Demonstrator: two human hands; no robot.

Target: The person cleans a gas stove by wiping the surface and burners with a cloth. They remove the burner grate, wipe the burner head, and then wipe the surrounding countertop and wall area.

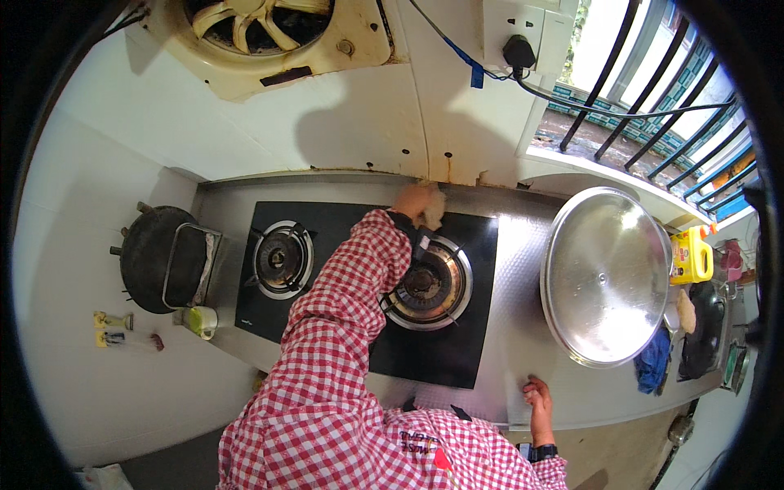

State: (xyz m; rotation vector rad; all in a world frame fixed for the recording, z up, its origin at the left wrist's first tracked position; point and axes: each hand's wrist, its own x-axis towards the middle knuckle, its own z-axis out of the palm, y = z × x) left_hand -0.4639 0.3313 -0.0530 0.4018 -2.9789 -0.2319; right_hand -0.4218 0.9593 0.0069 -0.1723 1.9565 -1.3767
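Observation:
My left hand (413,201) reaches to the back edge of a black glass gas hob (429,364) and presses a pale, light-brown cloth or scouring pad (435,209). Its fingers are partly hidden by the pad and the cuff. Below that hand is the right burner (425,282), with brownish marks on its metal ring. The left burner (278,260) lies left of my checked sleeve, which crosses the hob. My right hand (539,401) is at the front edge of the steel counter, its fingers loosely bent, holding nothing.
A large round steel lid (603,278) covers the counter at right, beside a yellow jug (692,254), a blue cloth (653,361) and a sink (701,331). At left stand a black wok (162,257) and a cup (202,321). An exhaust fan (245,24) hangs above.

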